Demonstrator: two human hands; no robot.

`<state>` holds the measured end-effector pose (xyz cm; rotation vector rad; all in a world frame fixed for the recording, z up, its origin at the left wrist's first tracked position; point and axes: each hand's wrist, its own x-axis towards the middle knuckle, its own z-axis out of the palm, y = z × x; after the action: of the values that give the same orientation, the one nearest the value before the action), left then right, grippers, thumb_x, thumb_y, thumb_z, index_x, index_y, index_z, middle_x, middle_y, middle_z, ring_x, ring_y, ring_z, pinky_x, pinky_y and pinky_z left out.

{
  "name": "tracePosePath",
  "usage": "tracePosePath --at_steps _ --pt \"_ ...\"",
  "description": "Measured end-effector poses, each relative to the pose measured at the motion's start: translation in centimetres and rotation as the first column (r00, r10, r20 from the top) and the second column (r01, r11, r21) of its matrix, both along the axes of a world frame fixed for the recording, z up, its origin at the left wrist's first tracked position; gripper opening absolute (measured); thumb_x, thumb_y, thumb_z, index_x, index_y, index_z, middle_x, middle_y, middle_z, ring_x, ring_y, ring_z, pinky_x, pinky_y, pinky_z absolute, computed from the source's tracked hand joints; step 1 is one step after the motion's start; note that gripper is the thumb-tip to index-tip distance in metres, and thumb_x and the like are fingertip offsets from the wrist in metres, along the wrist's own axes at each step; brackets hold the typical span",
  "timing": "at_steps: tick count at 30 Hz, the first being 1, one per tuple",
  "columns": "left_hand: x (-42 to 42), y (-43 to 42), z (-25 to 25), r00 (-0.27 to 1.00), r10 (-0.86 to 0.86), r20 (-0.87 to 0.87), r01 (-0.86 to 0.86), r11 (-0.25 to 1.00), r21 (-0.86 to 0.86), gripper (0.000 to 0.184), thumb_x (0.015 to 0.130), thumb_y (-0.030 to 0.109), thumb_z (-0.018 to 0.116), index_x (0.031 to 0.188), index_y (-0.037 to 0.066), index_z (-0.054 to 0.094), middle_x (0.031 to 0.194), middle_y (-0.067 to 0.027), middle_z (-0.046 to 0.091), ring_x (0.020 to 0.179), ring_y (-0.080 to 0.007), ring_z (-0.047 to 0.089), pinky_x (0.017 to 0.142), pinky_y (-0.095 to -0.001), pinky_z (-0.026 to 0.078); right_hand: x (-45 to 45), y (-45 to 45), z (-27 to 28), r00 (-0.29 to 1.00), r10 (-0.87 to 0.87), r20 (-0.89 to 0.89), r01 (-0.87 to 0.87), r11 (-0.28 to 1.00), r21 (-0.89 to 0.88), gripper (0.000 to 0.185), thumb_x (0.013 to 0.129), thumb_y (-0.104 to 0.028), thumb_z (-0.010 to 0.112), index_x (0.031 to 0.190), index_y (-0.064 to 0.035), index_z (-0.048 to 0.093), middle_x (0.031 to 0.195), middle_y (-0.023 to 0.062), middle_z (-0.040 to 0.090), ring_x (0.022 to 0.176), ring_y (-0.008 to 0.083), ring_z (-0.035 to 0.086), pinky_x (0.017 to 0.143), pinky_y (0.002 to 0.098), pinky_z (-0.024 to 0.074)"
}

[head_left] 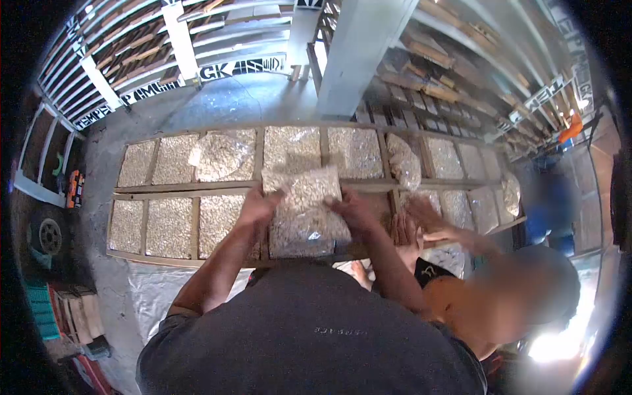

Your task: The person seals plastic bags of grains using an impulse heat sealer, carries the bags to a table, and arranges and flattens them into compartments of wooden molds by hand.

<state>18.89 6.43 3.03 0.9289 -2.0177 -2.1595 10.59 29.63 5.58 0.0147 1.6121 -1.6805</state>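
Observation:
A clear plastic bag (306, 197) packed with pale, nut-like pieces is held up between my two hands, tilted over a long wooden frame (191, 191) divided into compartments. My left hand (262, 203) grips its left side, and my right hand (355, 209) closes on the right side. Below it, another filled bag (301, 245) lies in the near row. Similar flat bags sit in most compartments, such as one bag (222, 214) left of my left forearm. The exact kind of pieces is too small to tell.
At the right, a co-worker's hands (416, 222) press on a bag in the near row. One lumpy bag (403, 161) stands higher in the far row. A pale pillar (362, 59) rises behind the frame. Green crates (43, 309) are at the lower left.

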Motion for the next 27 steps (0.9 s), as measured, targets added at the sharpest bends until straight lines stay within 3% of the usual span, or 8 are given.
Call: tracePosePath --at_steps 2,4,14,17,20,23,26,27 --pt "-0.6 -1.7 -3.1 0.987 -0.062 -0.149 -0.031 0.835 -0.55 0.051 0.09 0.016 0.076 0.135 -0.001 0.059 0.116 -0.0174 0.068 0.104 -0.0353 0.065 0.093 -0.0459 0.051 -1.6 2.1 -3.8 0.83 0.153 -0.537 0.062 0.93 0.362 0.054 0.095 -0.028 0.076 0.135 0.0009 0.053 0.118 0.0204 0.07 0.102 0.0321 0.071 0.088 0.0444 0.0575" --pt "-1.6 -6.0 -5.0 0.889 -0.428 -0.166 -0.111 0.15 -0.982 0.043 0.086 0.011 0.074 0.127 0.002 0.065 0.108 -0.0178 0.067 0.097 -0.0386 0.064 0.09 -0.0458 0.052 -0.9 3.8 -3.4 0.595 0.474 -0.65 0.138 0.736 0.663 0.058 0.092 -0.028 0.076 0.136 -0.0001 0.051 0.115 0.0253 0.069 0.102 0.0406 0.069 0.09 0.0478 0.054" --pt "-3.2 -9.5 -4.8 0.755 -0.656 0.009 0.33 0.368 -0.869 0.01 0.09 0.005 0.061 0.098 0.0 0.065 0.096 -0.0229 0.063 0.095 -0.0455 0.062 0.085 -0.0537 0.051 1.1 3.4 -4.4 0.47 0.53 -0.705 0.226 0.7 0.677 0.028 0.093 -0.018 0.065 0.119 -0.0078 0.068 0.105 0.0232 0.069 0.099 0.0486 0.065 0.083 0.0541 0.0535" --pt "-3.7 -9.8 -4.8 0.749 -0.663 0.022 0.376 0.397 -0.837 0.013 0.092 0.009 0.06 0.1 -0.001 0.065 0.099 -0.025 0.063 0.097 -0.0467 0.062 0.085 -0.0539 0.05 2.2 2.9 -3.9 0.411 0.633 -0.656 0.23 0.625 0.746 0.033 0.095 -0.017 0.06 0.126 -0.0085 0.064 0.109 0.0222 0.07 0.1 0.0445 0.068 0.085 0.0542 0.0543" --pt "-3.5 -10.1 -4.1 0.735 -0.664 0.136 0.487 0.378 -0.787 0.016 0.092 0.011 0.062 0.103 -0.002 0.064 0.103 -0.0263 0.064 0.101 -0.0462 0.062 0.086 -0.0528 0.05 2.3 3.3 -5.8 0.31 0.413 -0.857 0.248 0.835 0.492 0.024 0.092 -0.018 0.065 0.114 -0.0071 0.069 0.099 0.0201 0.07 0.095 0.0435 0.067 0.08 0.0522 0.0535" --pt "-1.5 -9.3 -1.7 0.562 -0.821 0.1 0.625 0.342 -0.702 0.021 0.091 0.012 0.063 0.107 -0.001 0.065 0.105 -0.0257 0.066 0.105 -0.0435 0.064 0.087 -0.051 0.05 -0.7 1.0 -3.3 0.521 0.502 -0.691 0.239 0.691 0.682 0.022 0.092 -0.017 0.066 0.111 -0.0082 0.071 0.1 0.0189 0.07 0.095 0.0415 0.067 0.081 0.0499 0.0545" --pt "-0.1 -7.7 1.2 0.438 -0.892 0.113 0.748 0.292 -0.596 0.021 0.092 0.008 0.059 0.11 0.0 0.067 0.105 -0.0236 0.066 0.104 -0.0422 0.065 0.09 -0.0501 0.051 -5.4 1.3 -9.1 0.343 0.407 -0.847 0.344 0.784 0.516 0.02 0.092 -0.015 0.067 0.11 -0.0091 0.074 0.097 0.0196 0.07 0.095 0.0414 0.067 0.082 0.0483 0.0547" --pt "-0.8 -7.4 0.5 0.583 -0.812 0.015 0.598 0.417 -0.684 0.022 0.092 0.006 0.058 0.112 0.0 0.066 0.106 -0.023 0.066 0.104 -0.0415 0.065 0.091 -0.0496 0.052 -5.5 1.1 -8.2 0.329 0.415 -0.849 0.333 0.79 0.515 0.02 0.093 -0.015 0.067 0.111 -0.0083 0.074 0.096 0.0197 0.07 0.095 0.0411 0.068 0.083 0.0473 0.0548"
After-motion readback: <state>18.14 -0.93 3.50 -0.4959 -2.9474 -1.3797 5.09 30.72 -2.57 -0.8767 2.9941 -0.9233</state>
